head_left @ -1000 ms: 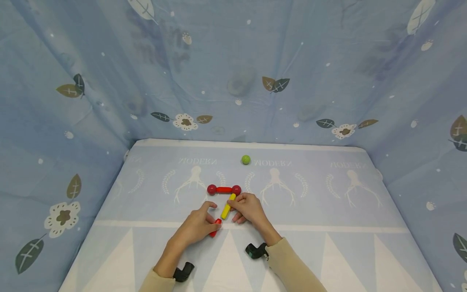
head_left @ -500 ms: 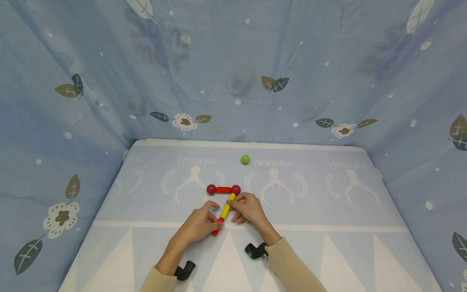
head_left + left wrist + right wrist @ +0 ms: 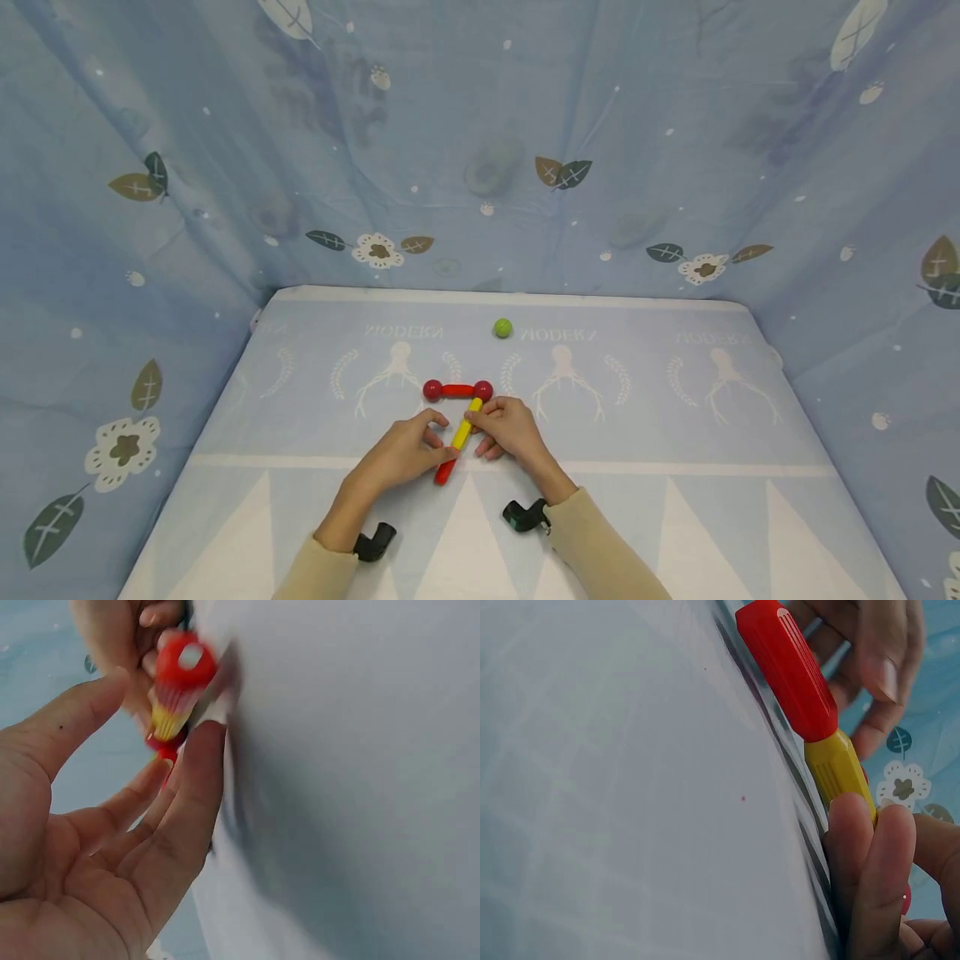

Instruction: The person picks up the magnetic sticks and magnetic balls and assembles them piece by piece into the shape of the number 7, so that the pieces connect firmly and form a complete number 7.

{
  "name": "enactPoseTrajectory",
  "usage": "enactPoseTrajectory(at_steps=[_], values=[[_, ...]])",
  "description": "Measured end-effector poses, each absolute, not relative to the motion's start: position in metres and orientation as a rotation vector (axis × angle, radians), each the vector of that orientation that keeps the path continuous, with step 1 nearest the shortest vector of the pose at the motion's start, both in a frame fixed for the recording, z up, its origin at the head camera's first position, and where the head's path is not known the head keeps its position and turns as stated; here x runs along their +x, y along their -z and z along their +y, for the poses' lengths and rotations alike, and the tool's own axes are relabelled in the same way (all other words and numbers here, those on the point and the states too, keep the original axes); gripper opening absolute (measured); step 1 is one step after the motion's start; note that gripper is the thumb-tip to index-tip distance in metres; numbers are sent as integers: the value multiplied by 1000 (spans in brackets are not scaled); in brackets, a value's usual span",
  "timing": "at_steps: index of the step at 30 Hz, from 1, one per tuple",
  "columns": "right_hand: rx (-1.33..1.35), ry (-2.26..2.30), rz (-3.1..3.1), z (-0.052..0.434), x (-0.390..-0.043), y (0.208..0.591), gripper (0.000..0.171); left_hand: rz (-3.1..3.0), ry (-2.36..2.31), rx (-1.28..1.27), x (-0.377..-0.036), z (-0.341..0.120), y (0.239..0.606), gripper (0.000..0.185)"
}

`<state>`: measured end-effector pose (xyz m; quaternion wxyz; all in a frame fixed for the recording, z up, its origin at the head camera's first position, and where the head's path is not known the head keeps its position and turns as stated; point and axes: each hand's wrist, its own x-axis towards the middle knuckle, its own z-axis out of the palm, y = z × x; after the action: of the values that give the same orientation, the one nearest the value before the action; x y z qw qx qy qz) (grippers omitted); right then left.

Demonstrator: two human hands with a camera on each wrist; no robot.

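My right hand pinches a yellow rod between thumb and fingers. The rod's far end meets a dark red ball. Joined end to end with its near end is a red rod, in line with it in the right wrist view. My left hand is beside that joint with thumb and fingers spread. In the left wrist view, its fingertips stand apart from the red rod's end. A second red rod links the dark red ball to another dark red ball.
A green ball lies farther back on the patterned tabletop. Blue printed cloth rises behind the table and on both sides. A black wrist camera sits by the right cuff, another by the left.
My left hand brought the near red rod right against the yellow rod's end, and they joined. Its fingers have since let go of the red rod. The right hand kept its pinch.
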<state>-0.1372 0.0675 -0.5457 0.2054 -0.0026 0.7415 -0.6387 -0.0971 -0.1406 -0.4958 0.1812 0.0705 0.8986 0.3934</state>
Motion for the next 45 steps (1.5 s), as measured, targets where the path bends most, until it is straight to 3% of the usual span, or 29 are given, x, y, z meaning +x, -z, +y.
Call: enactPoseTrajectory(at_steps=[8, 17, 22, 30, 45], values=[[19, 1784, 2064, 69, -138, 544, 35, 2662, -1300, 282, -158, -135, 480, 34], [39, 1787, 2050, 67, -137, 544, 36, 2651, -1265, 420, -249, -110, 482, 41], [36, 1787, 2061, 68, -137, 545, 35, 2579, -1239, 445, -279, -95, 489, 43], [16, 1799, 2064, 68, -138, 551, 35, 2560, -1058, 445, -299, -78, 504, 48], [13, 1802, 2068, 67, -136, 546, 33, 2631, -918, 433, -301, -73, 513, 45]])
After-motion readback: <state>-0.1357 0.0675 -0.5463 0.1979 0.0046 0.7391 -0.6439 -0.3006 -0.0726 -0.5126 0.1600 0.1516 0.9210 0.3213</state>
